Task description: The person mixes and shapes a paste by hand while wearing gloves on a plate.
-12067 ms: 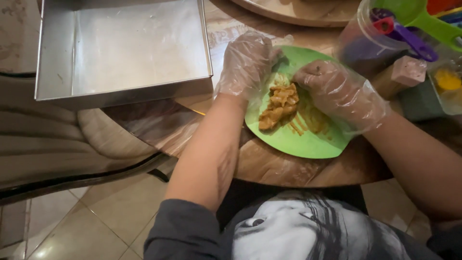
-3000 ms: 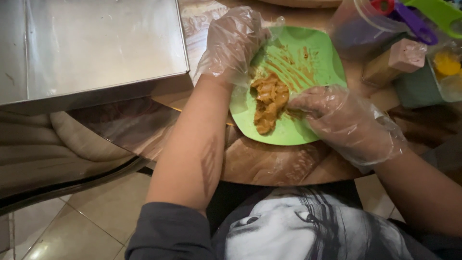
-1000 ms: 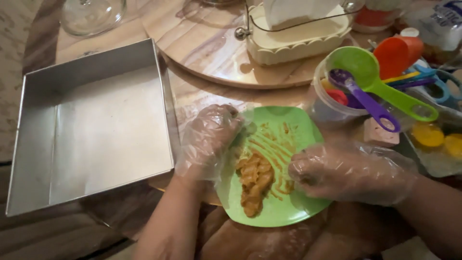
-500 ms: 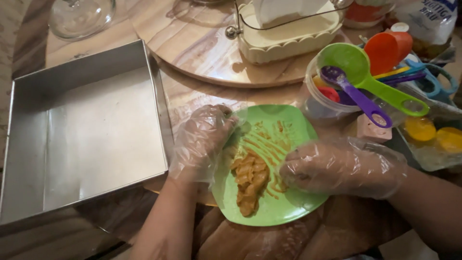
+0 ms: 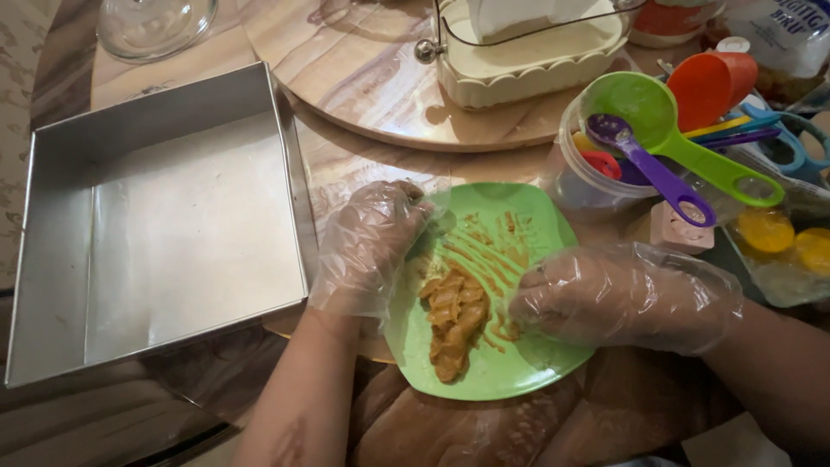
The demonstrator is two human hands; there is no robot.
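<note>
A green plate (image 5: 519, 372) sits at the near edge of a round wooden table, smeared with brown streaks. An elongated lump of brown dough (image 5: 454, 320) lies on its middle. My left hand (image 5: 367, 246), in a clear plastic glove, rests on the plate's left rim with its fingers curled toward the dough. My right hand (image 5: 622, 294), also gloved, lies across the plate's right side, fingertips pressed to the plate just right of the dough. Neither hand lifts anything.
A square metal baking pan (image 5: 65, 259), lined with white paper, stands to the left. Behind are a wooden turntable (image 5: 372, 95) with a cream container (image 5: 527, 60), a glass lid (image 5: 156, 26), and a tub of coloured measuring spoons (image 5: 666, 147) at right.
The view has risen from the plate to take in the table and pan. The dough has gone from a loose heap to a narrow strip. Both hands have stayed on the plate.
</note>
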